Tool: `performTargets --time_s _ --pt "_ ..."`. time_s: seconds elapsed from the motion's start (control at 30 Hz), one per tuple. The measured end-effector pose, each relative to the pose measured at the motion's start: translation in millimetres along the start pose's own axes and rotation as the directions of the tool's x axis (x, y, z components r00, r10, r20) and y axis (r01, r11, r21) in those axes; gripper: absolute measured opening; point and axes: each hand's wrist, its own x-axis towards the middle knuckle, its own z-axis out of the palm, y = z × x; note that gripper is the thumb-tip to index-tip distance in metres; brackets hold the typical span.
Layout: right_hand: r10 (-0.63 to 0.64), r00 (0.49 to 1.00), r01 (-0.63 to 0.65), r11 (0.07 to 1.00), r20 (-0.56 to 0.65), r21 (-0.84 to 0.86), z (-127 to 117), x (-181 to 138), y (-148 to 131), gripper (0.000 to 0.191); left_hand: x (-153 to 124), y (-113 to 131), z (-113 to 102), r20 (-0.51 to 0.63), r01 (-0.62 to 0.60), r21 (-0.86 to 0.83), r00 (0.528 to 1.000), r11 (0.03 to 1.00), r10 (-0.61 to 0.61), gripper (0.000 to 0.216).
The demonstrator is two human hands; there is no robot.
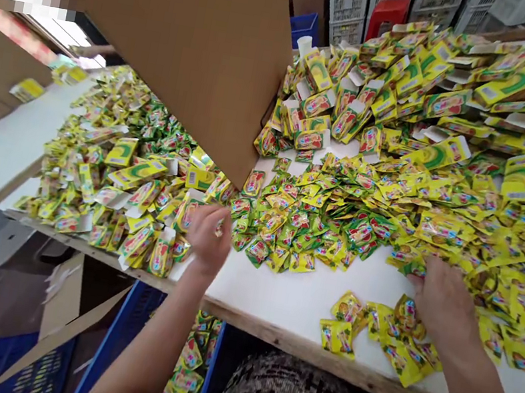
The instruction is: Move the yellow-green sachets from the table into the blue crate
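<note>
My left hand [211, 235] is curled closed over the table's front part, beside small yellow-and-green cartons [162, 252]. A small pale bit shows at its fingers, but what they hold is hidden. At the edge of the heap of yellow sachets [444, 228], my right hand [446, 307] has its fingers bent round a small green-and-yellow sachet [415, 268], partly covered by the hand. Several loose yellow sachets [338, 337] lie on the white tabletop [275, 297] just left of and below that hand. Green sachets [301, 220] are spread between the two hands.
A large brown cardboard panel [185, 27] stands across the table. Open cartons [442, 99] are piled at the back right. Blue crates [112, 339] stand below the edge, one with sachets [188, 373]. White crates [347, 1] and a red stool [389, 14] are behind. A person's arm [96, 50] shows far left.
</note>
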Motion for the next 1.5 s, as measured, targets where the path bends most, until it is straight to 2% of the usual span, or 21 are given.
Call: performTargets --time_s 0.07,0.1,0.13,0.2,0.27,0.3,0.37,0.47,0.53,0.57,0.63,0.7,0.73,0.8,0.83,0.97,1.07,1.13,1.23,1.37,1.5 --pt "-0.026 1.000 0.026 1.000 -0.001 0.013 0 0 -1 0.010 65 30 91 0.187 -0.118 -0.144 0.972 0.983 0.144 0.022" --pt "-0.034 0.999 0.034 0.999 0.001 0.011 0 0 0 0.009 93 42 131 0.301 -0.141 -0.170 0.935 0.975 0.187 0.027" --pt "-0.034 0.999 0.034 0.999 0.005 0.004 0 -1 0 0.010 118 52 166 0.420 -0.139 -0.161 0.886 0.977 0.196 0.034" --pt "-0.030 0.999 0.030 1.000 0.017 0.005 0 -1 2 0.009 154 66 221 0.627 -0.098 -0.058 0.771 0.993 0.113 0.049" --pt "-0.031 0.999 0.030 0.999 0.026 0.038 0 -2 3 0.007 175 71 253 0.722 -0.050 0.092 0.691 0.995 -0.032 0.060" --pt "-0.032 0.999 0.030 0.997 0.027 0.064 1 -2 3 0.006 180 72 262 0.731 -0.030 0.152 0.676 0.988 -0.092 0.063" --pt "-0.030 0.999 0.027 0.992 0.030 0.120 2 -2 4 0.006 183 71 267 0.719 -0.007 0.215 0.677 0.977 -0.154 0.064" --pt "-0.009 0.999 0.002 0.977 0.033 0.211 2 0 4 0.007 178 73 244 0.650 0.038 0.228 0.738 0.973 -0.181 0.058" --pt "0.010 1.000 -0.008 0.939 -0.005 0.344 -3 1 0 0.009 166 81 209 0.577 0.094 0.198 0.794 0.976 -0.193 0.057" --pt "0.033 0.999 -0.015 0.896 -0.033 0.443 -7 2 -4 0.012 156 89 187 0.563 0.121 0.143 0.806 0.982 -0.182 0.057" --pt "0.132 0.986 -0.029 0.742 -0.104 0.670 -20 1 -18 0.019 124 110 139 0.624 0.153 -0.059 0.777 0.986 -0.083 0.051" --pt "0.262 0.949 0.000 0.551 -0.173 0.834 -35 -1 -41 0.023 79 136 95 0.709 0.191 -0.304 0.700 0.933 0.088 0.048" --pt "0.306 0.928 0.041 0.485 -0.213 0.873 -40 -2 -54 0.023 55 149 76 0.726 0.212 -0.387 0.671 0.897 0.154 0.051" --pt "0.325 0.901 0.121 0.447 -0.287 0.886 -45 -6 -81 0.022 8 172 48 0.719 0.263 -0.463 0.670 0.847 0.185 0.062" --pt "0.308 0.897 0.146 0.473 -0.318 0.869 -44 -8 -94 0.020 -12 181 40 0.711 0.298 -0.466 0.686 0.833 0.153 0.066" --pt "0.161 0.902 0.195 0.677 -0.401 0.710 -26 -24 -121 0.017 -62 201 29 0.667 0.444 -0.439 0.744 0.781 -0.048 0.067" --pt "0.010 0.947 0.210 0.734 -0.320 0.646 -21 -34 -120 0.016 -78 203 28 0.637 0.491 -0.437 0.761 0.754 -0.126 0.068" --pt "-0.096 0.974 0.205 0.751 -0.203 0.628 -25 -37 -118 0.017 -85 203 25 0.640 0.515 -0.431 0.753 0.741 -0.151 0.069" --pt "-0.196 0.979 0.194 0.793 -0.059 0.578 -36 -39 -118 0.019 -93 202 20 0.645 0.559 -0.430 0.740 0.709 -0.192 0.068" --pt "-0.200 0.980 0.171 0.814 -0.008 0.555 -43 -42 -127 0.020 -96 200 14 0.650 0.595 -0.439 0.728 0.674 -0.219 0.058" --pt "-0.226 0.972 0.166 0.855 0.066 0.492 -48 -44 -137 0.018 -97 198 10 0.693 0.632 -0.429 0.688 0.646 -0.213 0.046"
